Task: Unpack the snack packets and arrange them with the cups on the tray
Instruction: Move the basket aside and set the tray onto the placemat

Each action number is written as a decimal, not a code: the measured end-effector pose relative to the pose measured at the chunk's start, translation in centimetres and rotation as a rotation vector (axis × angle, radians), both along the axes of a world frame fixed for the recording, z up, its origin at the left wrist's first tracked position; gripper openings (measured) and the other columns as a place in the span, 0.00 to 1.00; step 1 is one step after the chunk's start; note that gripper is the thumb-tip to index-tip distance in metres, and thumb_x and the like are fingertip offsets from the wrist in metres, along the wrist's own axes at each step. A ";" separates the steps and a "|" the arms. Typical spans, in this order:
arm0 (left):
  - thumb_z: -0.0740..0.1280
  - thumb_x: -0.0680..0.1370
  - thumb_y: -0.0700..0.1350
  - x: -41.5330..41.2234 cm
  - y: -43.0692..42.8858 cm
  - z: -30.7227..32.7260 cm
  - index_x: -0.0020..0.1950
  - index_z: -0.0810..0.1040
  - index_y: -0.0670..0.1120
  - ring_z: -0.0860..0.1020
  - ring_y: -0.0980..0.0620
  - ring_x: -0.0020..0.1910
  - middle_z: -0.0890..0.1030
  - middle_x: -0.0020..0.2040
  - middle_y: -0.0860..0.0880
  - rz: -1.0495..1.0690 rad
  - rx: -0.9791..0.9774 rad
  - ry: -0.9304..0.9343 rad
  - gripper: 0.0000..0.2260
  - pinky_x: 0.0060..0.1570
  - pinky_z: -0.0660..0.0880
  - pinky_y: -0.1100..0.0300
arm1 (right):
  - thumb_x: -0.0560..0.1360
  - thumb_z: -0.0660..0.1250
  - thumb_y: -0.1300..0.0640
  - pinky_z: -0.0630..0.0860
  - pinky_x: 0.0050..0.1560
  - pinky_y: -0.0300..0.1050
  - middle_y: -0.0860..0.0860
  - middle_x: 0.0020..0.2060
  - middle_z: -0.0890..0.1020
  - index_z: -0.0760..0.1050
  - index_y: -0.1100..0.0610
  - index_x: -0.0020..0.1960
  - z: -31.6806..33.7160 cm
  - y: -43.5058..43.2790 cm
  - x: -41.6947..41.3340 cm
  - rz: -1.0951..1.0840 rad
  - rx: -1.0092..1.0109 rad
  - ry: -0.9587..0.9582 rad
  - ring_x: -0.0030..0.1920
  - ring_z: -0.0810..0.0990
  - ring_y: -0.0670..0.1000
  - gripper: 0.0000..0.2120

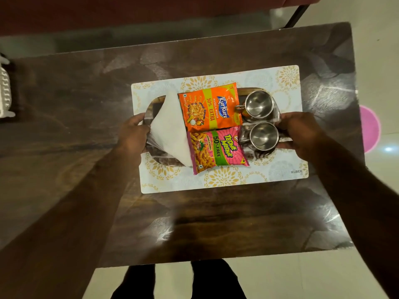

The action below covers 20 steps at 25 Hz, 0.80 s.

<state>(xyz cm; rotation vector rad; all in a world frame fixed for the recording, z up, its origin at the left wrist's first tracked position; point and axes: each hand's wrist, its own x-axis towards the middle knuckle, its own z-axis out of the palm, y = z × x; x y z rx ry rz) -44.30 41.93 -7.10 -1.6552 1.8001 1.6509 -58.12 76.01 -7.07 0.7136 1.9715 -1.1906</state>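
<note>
A dark oval tray (160, 159) lies on a patterned placemat (218, 180). On it are an orange Kurkure packet (210, 106) at the back and a pink Tedhe Medhe packet (216, 151) in front of it. A folded white napkin (169, 128) covers the tray's left part. Two steel cups stand on the right, one behind (258, 104) and one nearer (263, 135). My left hand (135, 133) grips the tray's left edge by the napkin. My right hand (299, 131) grips the tray's right edge beside the nearer cup.
The placemat rests on a glossy dark wooden table (194, 223), whose near edge is just above my legs. A white ribbed object (5, 87) sits at the far left. A pink round mat (370, 128) lies on the pale floor at right.
</note>
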 end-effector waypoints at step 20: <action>0.59 0.79 0.34 -0.1 0.3 -0.5 0.66 0.80 0.51 0.79 0.45 0.57 0.80 0.59 0.48 -0.153 -0.111 0.055 0.20 0.57 0.81 0.49 | 0.79 0.62 0.65 0.82 0.37 0.44 0.56 0.47 0.84 0.81 0.59 0.57 -0.6 0.1 0.8 0.001 0.071 0.127 0.44 0.83 0.52 0.11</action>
